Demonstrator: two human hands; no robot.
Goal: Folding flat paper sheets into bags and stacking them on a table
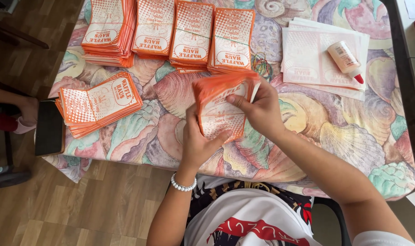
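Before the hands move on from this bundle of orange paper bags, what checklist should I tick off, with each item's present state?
1. Both hands grip the bundle of bags: ok; left hand holds the lower edge, right hand the upper right.
2. Bundle squared up: not ok; top edges look fanned and bent.
3. Bare cloth under the bundle on the table: ok.
4. Glue bottle closed: cannot tell; it lies on the pale flat sheets.
5. Rubber bands near: ok, beside the right hand.
6. Finished stacks tidy: ok, in a row at the far edge.
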